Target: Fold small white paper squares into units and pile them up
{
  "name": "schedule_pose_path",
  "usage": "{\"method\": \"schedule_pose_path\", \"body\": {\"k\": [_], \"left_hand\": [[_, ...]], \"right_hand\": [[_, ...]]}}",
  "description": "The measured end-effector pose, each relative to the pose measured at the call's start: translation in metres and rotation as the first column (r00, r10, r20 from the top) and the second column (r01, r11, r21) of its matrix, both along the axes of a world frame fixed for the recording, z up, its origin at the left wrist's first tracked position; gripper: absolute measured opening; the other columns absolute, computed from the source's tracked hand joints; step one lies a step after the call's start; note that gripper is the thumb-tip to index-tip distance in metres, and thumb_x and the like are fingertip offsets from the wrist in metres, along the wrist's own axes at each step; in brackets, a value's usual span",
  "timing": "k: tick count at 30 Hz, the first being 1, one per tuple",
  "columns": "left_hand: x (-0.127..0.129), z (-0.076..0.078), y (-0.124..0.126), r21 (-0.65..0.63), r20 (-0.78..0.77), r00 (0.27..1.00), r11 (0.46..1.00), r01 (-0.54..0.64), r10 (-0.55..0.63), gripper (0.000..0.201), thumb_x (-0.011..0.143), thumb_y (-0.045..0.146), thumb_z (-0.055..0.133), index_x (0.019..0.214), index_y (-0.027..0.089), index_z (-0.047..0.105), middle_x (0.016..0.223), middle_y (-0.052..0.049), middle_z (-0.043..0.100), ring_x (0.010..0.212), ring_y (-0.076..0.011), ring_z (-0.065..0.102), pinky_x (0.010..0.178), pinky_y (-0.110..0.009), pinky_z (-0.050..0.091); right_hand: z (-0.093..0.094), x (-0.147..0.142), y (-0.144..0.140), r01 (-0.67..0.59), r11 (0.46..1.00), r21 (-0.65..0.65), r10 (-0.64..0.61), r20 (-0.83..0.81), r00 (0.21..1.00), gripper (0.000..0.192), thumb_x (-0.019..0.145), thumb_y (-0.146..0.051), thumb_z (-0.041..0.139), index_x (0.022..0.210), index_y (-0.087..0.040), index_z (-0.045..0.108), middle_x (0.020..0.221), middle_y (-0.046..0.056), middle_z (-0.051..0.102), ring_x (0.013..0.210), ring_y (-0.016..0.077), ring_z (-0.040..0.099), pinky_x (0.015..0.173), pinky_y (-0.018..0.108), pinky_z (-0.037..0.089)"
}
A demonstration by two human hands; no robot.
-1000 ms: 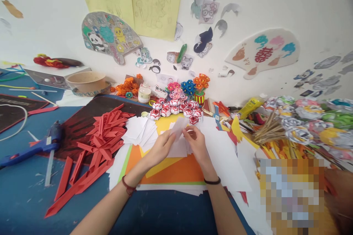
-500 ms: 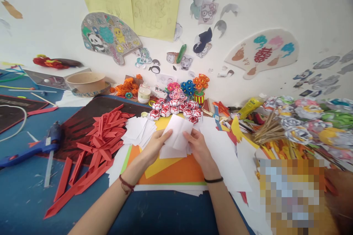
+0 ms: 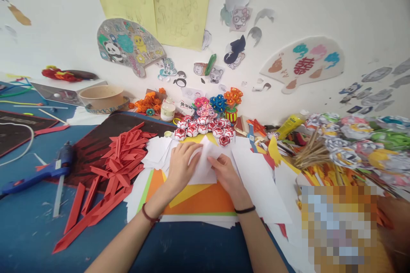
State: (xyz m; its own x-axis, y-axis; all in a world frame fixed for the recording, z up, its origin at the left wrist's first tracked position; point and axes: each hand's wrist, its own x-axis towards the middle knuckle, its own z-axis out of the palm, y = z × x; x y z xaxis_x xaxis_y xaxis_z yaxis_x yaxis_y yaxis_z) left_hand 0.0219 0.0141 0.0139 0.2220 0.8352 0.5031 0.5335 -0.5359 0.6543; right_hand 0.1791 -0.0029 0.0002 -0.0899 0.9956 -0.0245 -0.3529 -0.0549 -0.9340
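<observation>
A small piece of white paper with a crease is held up in front of me, over a stack of coloured sheets. My left hand has its fingertips and thumb at the paper's left edge, the back of the hand turned to me. From the right, my right hand pinches the same paper, thumb in front and the other fingers partly hidden. Beneath lie an orange sheet and a yellow sheet. Cut white slips lie left of my left hand.
Folded red paper strips are heaped on the left, near a blue glue gun. Red-and-white paper balls sit behind my hands. White sheets and paper flowers lie right. Another person's hand shows at the right edge.
My left hand has turned and risen, its fingers now over the paper's upper left edge. The paper, formerly facing me flatter, is now bent narrower. My right hand has shifted slightly.
</observation>
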Motion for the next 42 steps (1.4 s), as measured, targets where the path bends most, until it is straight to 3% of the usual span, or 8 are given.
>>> {"method": "schedule_pose_path", "body": {"k": [4,9,15,22,30,35,39,42], "left_hand": [[0.005,0.0,-0.007,-0.065,0.053,0.995,0.994,0.093,-0.09,0.034,0.089,0.032,0.049,0.121,0.022,0.051,0.109,-0.007,0.064,0.096,-0.0199,0.056,0.087,-0.034,0.038],[0.004,-0.003,-0.006,-0.142,0.146,0.989,0.989,0.034,-0.013,0.023,0.086,0.034,0.052,0.102,0.021,0.062,0.099,-0.005,0.067,0.093,-0.0201,0.059,0.084,-0.032,0.042],[-0.001,0.003,-0.003,-0.28,0.225,0.974,0.955,0.1,-0.036,0.026,0.086,0.035,0.05,0.101,0.018,0.063,0.091,-0.006,0.069,0.084,-0.0186,0.062,0.07,-0.026,0.046],[0.004,-0.002,-0.004,-0.325,0.194,0.972,0.927,0.189,-0.13,0.028,0.088,0.037,0.045,0.088,0.016,0.064,0.075,-0.002,0.066,0.067,-0.0138,0.058,0.059,-0.022,0.041],[0.008,-0.005,-0.004,-0.335,0.082,0.976,0.917,0.216,-0.2,0.031,0.088,0.035,0.041,0.069,0.016,0.056,0.057,0.003,0.052,0.055,-0.0106,0.046,0.053,-0.021,0.033],[0.006,0.0,-0.003,-0.368,0.122,0.963,0.891,0.268,-0.239,0.028,0.086,0.031,0.043,0.064,0.016,0.052,0.056,0.003,0.052,0.054,-0.01,0.046,0.052,-0.02,0.033],[0.001,0.006,-0.001,-0.429,0.21,0.942,0.841,0.328,-0.261,0.026,0.086,0.028,0.042,0.067,0.016,0.055,0.059,0.001,0.061,0.055,-0.011,0.053,0.056,-0.02,0.038],[-0.002,0.008,0.001,-0.387,0.176,0.964,0.887,0.252,-0.197,0.028,0.088,0.029,0.04,0.071,0.017,0.058,0.067,-0.001,0.066,0.061,-0.0128,0.056,0.061,-0.022,0.04]], "right_hand": [[0.004,0.0,-0.002,0.016,0.999,0.029,-0.016,0.031,0.999,0.034,0.072,-0.04,0.068,0.099,-0.019,0.067,0.098,0.006,0.07,0.086,0.0233,0.063,0.076,0.033,0.049],[0.001,0.003,0.002,0.018,0.999,0.049,-0.023,0.104,0.994,0.038,0.07,-0.04,0.069,0.101,-0.017,0.065,0.095,0.007,0.069,0.086,0.0228,0.062,0.076,0.033,0.048],[-0.004,0.01,0.009,0.267,0.952,0.152,-0.3,0.269,0.915,0.054,0.062,-0.035,0.077,0.109,-0.025,0.055,0.1,0.003,0.06,0.074,0.0137,0.056,0.065,0.025,0.048],[0.0,0.01,0.003,0.08,0.993,0.086,-0.099,0.257,0.961,0.029,0.07,-0.039,0.07,0.088,-0.016,0.067,0.083,0.005,0.066,0.073,0.0193,0.06,0.064,0.028,0.047],[-0.007,0.009,0.003,0.129,0.981,0.142,-0.172,0.351,0.92,0.024,0.07,-0.038,0.068,0.072,-0.015,0.068,0.07,0.003,0.065,0.064,0.0164,0.057,0.058,0.025,0.043],[-0.007,0.019,0.005,0.284,0.947,0.148,-0.315,0.274,0.909,0.023,0.068,-0.036,0.071,0.073,-0.014,0.068,0.073,0.003,0.066,0.064,0.016,0.056,0.058,0.026,0.043],[-0.004,0.035,0.008,0.489,0.86,0.147,-0.509,0.177,0.842,0.024,0.068,-0.037,0.071,0.075,-0.014,0.068,0.07,0.002,0.065,0.062,0.0151,0.055,0.058,0.026,0.043],[-0.002,0.041,0.008,0.489,0.864,0.115,-0.502,0.154,0.851,0.024,0.068,-0.037,0.071,0.075,-0.015,0.066,0.07,0.002,0.064,0.061,0.015,0.055,0.057,0.026,0.043]]}}
